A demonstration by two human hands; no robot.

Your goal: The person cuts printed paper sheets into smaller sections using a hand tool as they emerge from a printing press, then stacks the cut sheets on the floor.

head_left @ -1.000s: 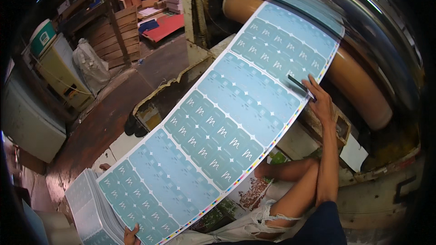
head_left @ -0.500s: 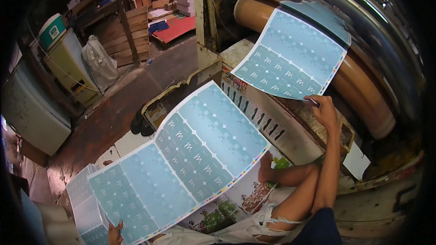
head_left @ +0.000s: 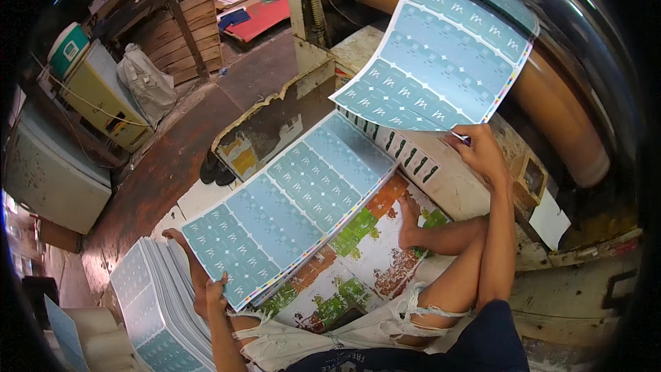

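Note:
My left hand pinches the near corner of a long printed sheet, patterned in teal and pale blue with a strip of colour marks along one edge. That sheet slopes away across my lap toward the machine's front. My right hand is closed around a slim dark tool, mostly hidden by the fingers; its kind does not show clearly. This hand is at the lower edge of a second printed sheet, which hangs curved from the rollers. Left of my leg stands a thick stack of similar sheets.
A brown roller and a shiny metal cylinder stand at the right. A worn metal panel edges the machine. My bare foot rests on a patterned board. Dark sandals and a pale sack lie left.
My left hand has moved up and right, and its sheet now lies flatter and farther from the stack. The sheet at my right hand has come farther out of the rollers, showing another teal row.

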